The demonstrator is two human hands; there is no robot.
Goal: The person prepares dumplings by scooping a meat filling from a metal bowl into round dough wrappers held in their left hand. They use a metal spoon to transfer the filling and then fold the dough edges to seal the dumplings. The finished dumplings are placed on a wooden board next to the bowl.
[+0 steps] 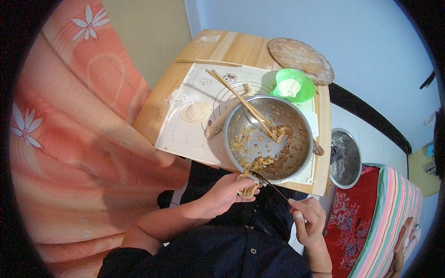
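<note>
Head view: left hand [224, 192] pinches a dumpling wrapper [249, 190] with filling on it, right by the near rim of the steel mixing bowl [235, 121] — right hand [308, 218] is clamped on a thin dark utensil [274, 186], hands apart. Wooden chopsticks [238, 97] lean in the bowl.

Around the steel mixing bowl [264, 148], hands can pass at two o'clock. The rolling pin [227, 112] blocks nine to eleven, chopsticks [243, 103] jut over the rim toward eleven, and a green plastic bowl [306, 88] crowds one.
</note>
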